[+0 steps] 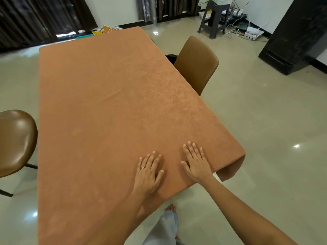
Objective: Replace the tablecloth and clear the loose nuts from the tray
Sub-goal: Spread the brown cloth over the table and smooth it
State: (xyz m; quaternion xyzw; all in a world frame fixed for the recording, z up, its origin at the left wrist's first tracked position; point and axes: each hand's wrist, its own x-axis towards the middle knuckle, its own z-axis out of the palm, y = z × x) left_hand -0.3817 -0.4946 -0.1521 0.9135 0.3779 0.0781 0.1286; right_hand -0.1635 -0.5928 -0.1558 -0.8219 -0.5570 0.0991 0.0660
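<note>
Orange-brown tablecloth point(109, 103) spread flat over the whole worktop, which is hidden under it. A few shallow creases near the middle. The near corner at 4 o'clock droops over the edge.

Both my hands lie on the cloth toward 5 o'clock, palms down. Left hand point(147, 171): fingers point(150, 158) straight, slightly spread, released, grasping nothing, pointing to 12. Ring point(143, 167) on one finger. Right hand point(194, 162) just beside it at 3 o'clock, apart from it: flat too, fingers straight and released, aimed about 11, thumb out toward the left hand. Both forearms bare, coming in from 5 o'clock.

At the cloth's far end, 12 o'clock: yellow packets point(106, 30) and a teal edge point(85, 36). Cannot tell whether that is the tray. Nuts not visible.

Brown chair point(196, 66) against the worktop's side at 2 o'clock, second brown chair point(16, 140) at 9 o'clock. Glossy beige floor point(265, 121) all around. Dark stool point(214, 18) and a cable tangle point(251, 33) at 1 o'clock, dark cabinet point(297, 32) at 2, dark curtains point(35, 16) at 11. My foot point(171, 208) and light trouser leg point(166, 227) at 6 o'clock.
</note>
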